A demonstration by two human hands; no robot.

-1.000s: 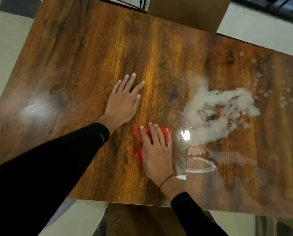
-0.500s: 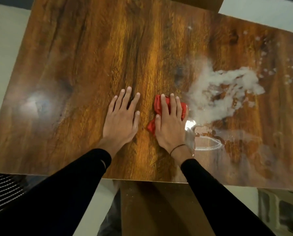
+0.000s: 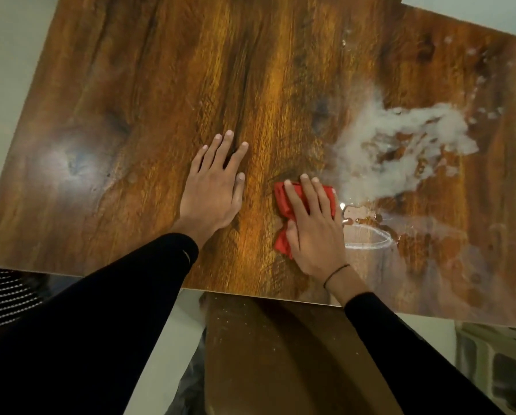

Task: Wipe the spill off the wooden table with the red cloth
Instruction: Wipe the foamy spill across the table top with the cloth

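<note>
Red cloth [image 3: 292, 205]: lies bunched under the right palm, centre of the frame, slightly right; flat on the wooden table [image 3: 160, 85]; right edge just beside the wet film.
Cloth handling (judged): light, soft, limp; folds and bunches under side load; absorbent; likely drags more once wet.
Hold point (judged): best pressed from above with a flat palm across the middle of the bundle; loose lower corner at the thumb liable to trail unless tucked under.
Right hand [image 3: 313, 232]: lies palm down on the cloth; fingers straight, close together, pointing to the top of the frame; thumb resting on the lower red corner; presses, no curl round the fabric.
Left hand [image 3: 213, 190]: lies flat on bare wood, left of centre; fingers straight and slightly spread; holds nothing; apart from the cloth.
Spill [image 3: 400, 151]: white, cloudy patch at right centre of the frame, with scattered droplets toward the upper right; clear film and a white ring mark [image 3: 367, 244] below it, right of the right wrist.
Table surface: glossy, with glare patches; slippery where wet (judged).
Progress (judged): bulk of the white patch not yet wiped.
Risk (judged): smearing outward; cloth saturating early.
</note>
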